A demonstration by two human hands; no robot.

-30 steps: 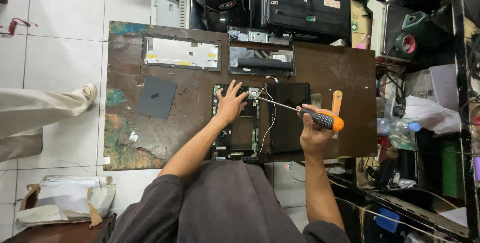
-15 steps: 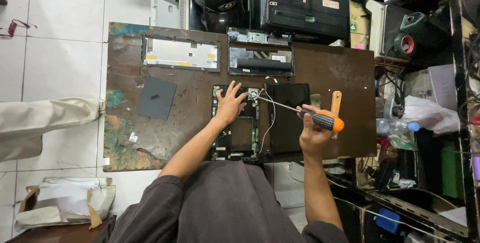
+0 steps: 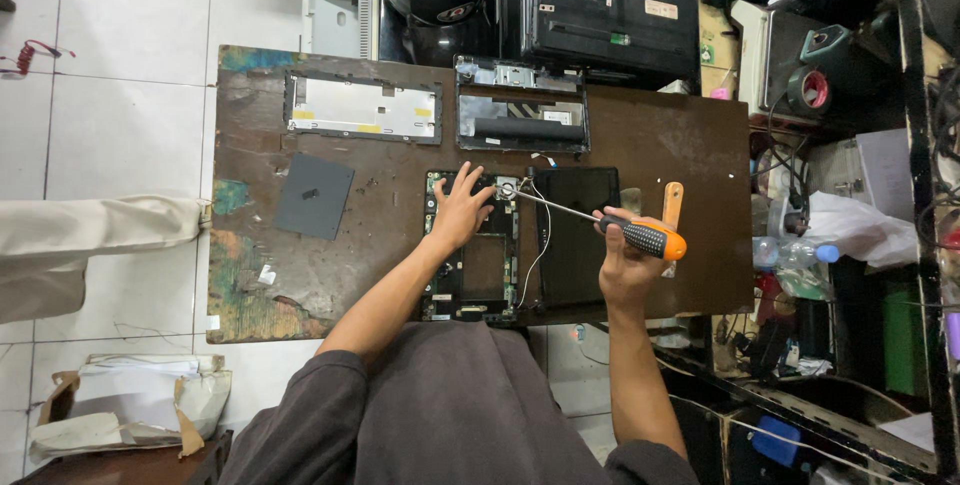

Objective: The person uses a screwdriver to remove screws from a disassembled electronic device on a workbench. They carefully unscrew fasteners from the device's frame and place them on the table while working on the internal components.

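1. Worn and paint-stained, a brown wooden board [image 3: 660, 135] laid over a white tiled floor [image 3: 120, 65] serves as the workbench, with dark equipment stacked along its far edge.
2. Right hand [image 3: 628, 263]: its fingers are closed firmly around the black-and-orange handle of a screwdriver [image 3: 645, 237], and the long thin shaft is angled across to the left.
3. The screwdriver tip is brought down at a metal fitting near the top of the opened circuit board [image 3: 472, 265], which lies at the middle of the bench.
4. Left hand [image 3: 462, 210]: its fingers are spread open and pressed flat on the upper part of the circuit board, nothing gripped, so the board is pinned in place.
5. A dark screen panel [image 3: 575, 235] is seen just beside the circuit board on its right, with thin cables running between them.
6. For clean work, the shaft would best be kept in line with the screw and pressed down steadily, since a slip could score the board or snag the cables; that is a judgement only.
7. Further out, a small orange-handled tool [image 3: 673, 203] rests by the right hand, a flat dark grey cover [image 3: 314, 195] lies well to the left, and two removed casing parts [image 3: 362, 107] are set at the far side.
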